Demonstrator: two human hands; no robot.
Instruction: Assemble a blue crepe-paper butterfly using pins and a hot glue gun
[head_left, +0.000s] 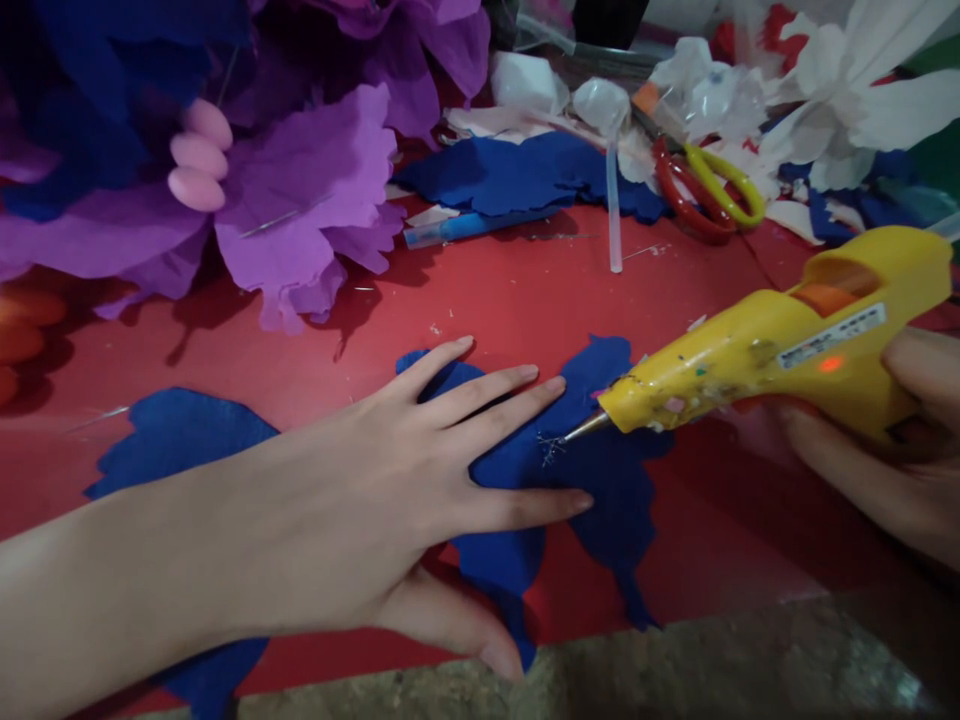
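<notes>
My left hand (420,470) lies flat with fingers spread on a blue scallop-edged paper cutout (615,510), shaped like a flower with several petals. In my right hand (885,460) is a yellow hot glue gun (720,350), its small lamp glowing orange. The metal nozzle points down-left at the middle of the cutout, between my index and middle fingers' tips. Thin glassy strands of glue (551,448) show right at the nozzle's tip. Under my left forearm another blue piece (184,430) sticks out on both sides; whether it joins the cutout is hidden.
A red sheet (360,300) covers the table down to its front edge. Purple paper petals (315,190) with pink ovals (199,155) fill the back left. Behind the cutout lie a blue pen (476,227), a glue stick (613,210), scissors (709,190) and white paper flowers (847,100).
</notes>
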